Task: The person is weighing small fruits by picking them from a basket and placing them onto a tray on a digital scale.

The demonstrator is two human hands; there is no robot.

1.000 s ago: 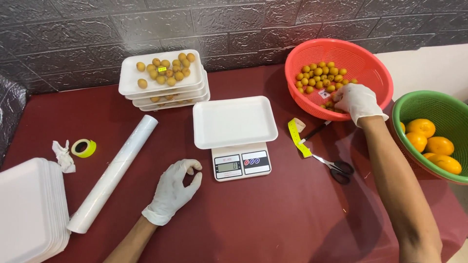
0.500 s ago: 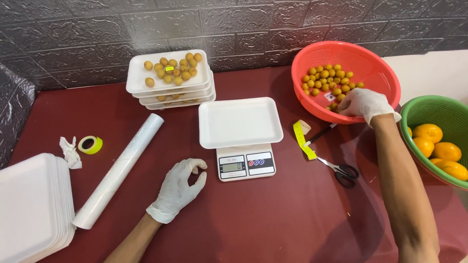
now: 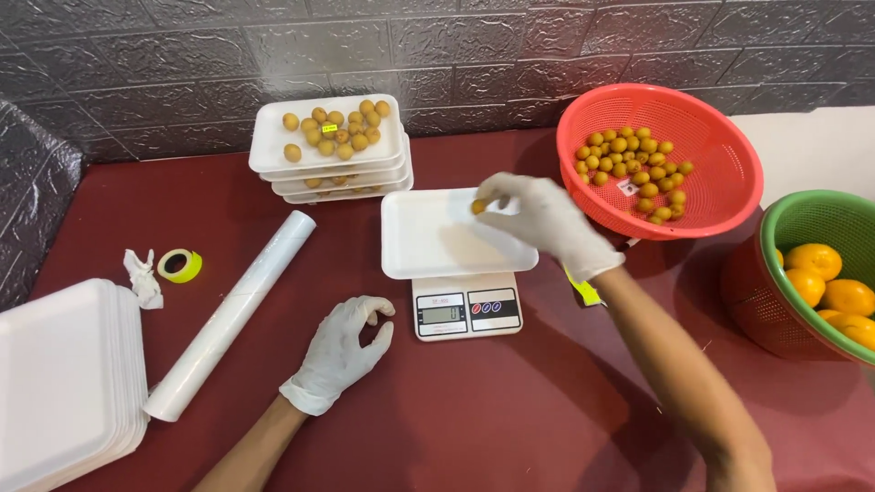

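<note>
My right hand (image 3: 547, 223), in a white glove, hovers over an empty white foam tray (image 3: 428, 241) that sits on a small digital scale (image 3: 467, 312). Its fingertips pinch a small yellow-brown fruit (image 3: 478, 207) above the tray's right part. My left hand (image 3: 342, 351), also gloved, rests on the dark red table just left of the scale, fingers loosely curled and holding nothing. A red mesh basket (image 3: 720, 159) to the right holds several of the same small fruits (image 3: 633, 169).
Stacked foam trays with small fruits (image 3: 330, 146) stand at the back. A roll of clear film (image 3: 232, 314) lies on the left, beside a yellow-green tape roll (image 3: 180, 265) and a pile of empty trays (image 3: 64, 383). A green basket of oranges (image 3: 825, 273) sits far right.
My right hand left the red basket and moved left over the tray on the scale, now carrying a small fruit. The left hand stayed in place.
</note>
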